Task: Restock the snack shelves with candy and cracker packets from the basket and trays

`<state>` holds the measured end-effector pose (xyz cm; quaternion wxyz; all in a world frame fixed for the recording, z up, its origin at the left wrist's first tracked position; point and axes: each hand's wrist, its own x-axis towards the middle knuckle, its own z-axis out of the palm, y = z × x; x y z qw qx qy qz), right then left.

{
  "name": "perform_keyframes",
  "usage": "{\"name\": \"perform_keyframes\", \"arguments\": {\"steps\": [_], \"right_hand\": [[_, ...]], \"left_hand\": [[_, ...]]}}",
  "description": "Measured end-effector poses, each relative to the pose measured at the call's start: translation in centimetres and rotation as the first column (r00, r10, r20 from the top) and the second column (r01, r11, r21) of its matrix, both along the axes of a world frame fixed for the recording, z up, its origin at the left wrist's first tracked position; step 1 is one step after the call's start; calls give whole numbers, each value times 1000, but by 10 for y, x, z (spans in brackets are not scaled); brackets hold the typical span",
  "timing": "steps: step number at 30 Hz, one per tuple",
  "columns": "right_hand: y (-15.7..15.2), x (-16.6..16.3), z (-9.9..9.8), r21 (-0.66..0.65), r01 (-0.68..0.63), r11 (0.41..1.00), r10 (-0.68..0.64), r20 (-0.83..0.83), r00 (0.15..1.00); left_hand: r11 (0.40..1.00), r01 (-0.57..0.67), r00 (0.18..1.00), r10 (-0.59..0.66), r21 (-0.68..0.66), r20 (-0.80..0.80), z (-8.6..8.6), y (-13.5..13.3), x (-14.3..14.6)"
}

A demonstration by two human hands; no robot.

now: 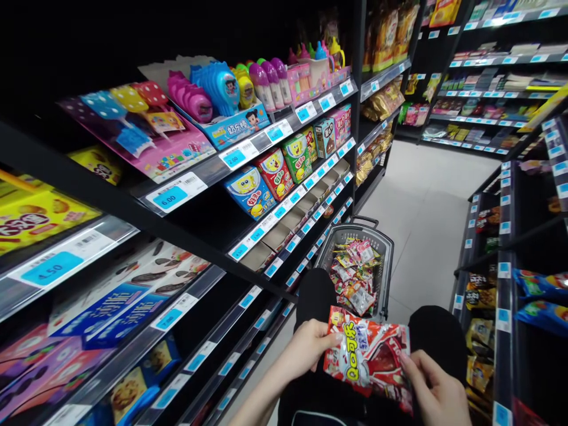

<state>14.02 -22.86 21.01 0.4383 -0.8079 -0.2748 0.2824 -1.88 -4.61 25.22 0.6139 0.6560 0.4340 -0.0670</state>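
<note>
A red candy bag with yellow lettering is stretched between my two hands above my lap. My left hand grips its left edge, thumb on the front. My right hand pinches its right edge between thumb and fingers. Just beyond the bag, on the floor between my knees, stands a grey plastic basket. Inside it lies a heap of small colourful candy packets. The fingers behind the bag are partly hidden.
Shelving on the left carries toy-candy displays, SpongeBob boxes and biscuit boxes, with price tags along the edges. A lower shelf unit with snack bags flanks my right. Pale tiled floor runs down the aisle.
</note>
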Motion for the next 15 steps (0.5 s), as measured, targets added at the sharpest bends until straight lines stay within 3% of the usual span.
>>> {"name": "perform_keyframes", "arguments": {"steps": [2,6,10,15], "right_hand": [[-3,7,-11,-7,-52,999,51,-103,993],[-4,15,-23,85,-57,995,85,-383,920],[1,10,-10,178,96,979,34,-614,789],[5,0,8,176,251,952,-31,-760,649]], "left_hand": [[999,23,1000,-24,-45,-18,-1,0,0],[985,-63,995,75,-158,69,1,0,2],[934,-128,962,199,-334,189,5,-2,5],[848,-170,895,346,-502,281,8,-7,6]]}}
